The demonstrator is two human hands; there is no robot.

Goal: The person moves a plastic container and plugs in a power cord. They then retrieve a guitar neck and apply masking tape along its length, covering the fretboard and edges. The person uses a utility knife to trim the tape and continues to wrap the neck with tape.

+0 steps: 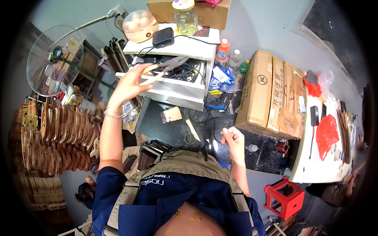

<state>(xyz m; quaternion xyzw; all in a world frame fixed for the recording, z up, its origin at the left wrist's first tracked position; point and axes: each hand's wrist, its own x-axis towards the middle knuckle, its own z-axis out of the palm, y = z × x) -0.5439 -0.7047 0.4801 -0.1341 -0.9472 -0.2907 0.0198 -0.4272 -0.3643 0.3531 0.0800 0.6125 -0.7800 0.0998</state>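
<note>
Head camera, seen from my distant seat: a green-hubbed fan (55, 59) stands at the upper left of the frame. Left of centre, the left hand (132, 83) wraps the spread handles of yellow-handled pliers (172, 65), whose head shows over black cables (187, 73) in an open white drawer (179, 94). Right of centre, the right hand (233, 138) is curled, thumb to fingers; I cannot tell whether it pinches anything. Farther right sits a cardboard box (256, 92). I judge the step as handling the pliers; moving them next calls for clearing the cables.
</note>
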